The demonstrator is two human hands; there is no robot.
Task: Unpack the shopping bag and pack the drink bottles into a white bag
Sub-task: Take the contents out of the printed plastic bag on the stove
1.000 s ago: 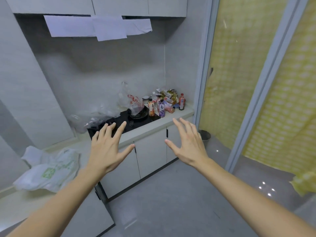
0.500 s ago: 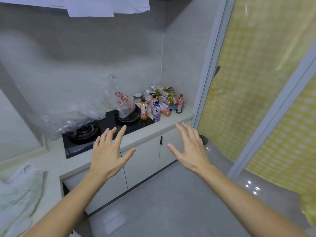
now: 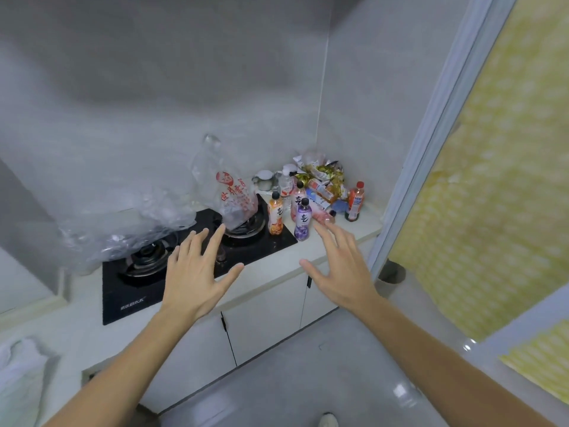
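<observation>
Reaching forward, I hold both hands spread and empty above the counter edge. The bottles (image 3: pixel 303 221) stand upright in a group at the far right of the counter, ahead of my right hand (image 3: pixel 340 268), which is nearer to them. My left hand (image 3: pixel 194 272) hovers over the stove (image 3: pixel 129 300). The white bag (image 3: pixel 21 377) lies far left.

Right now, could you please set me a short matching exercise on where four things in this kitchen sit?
Things:
1. purple bottle
2. red-print bag
3. red-cap bottle
4. white bag

Places:
A. on the right burner
B. lower left, on the counter
C. at the hob's right edge
D. nearest the door frame

Pairs: 1-C, 2-A, 3-D, 4-B
</observation>
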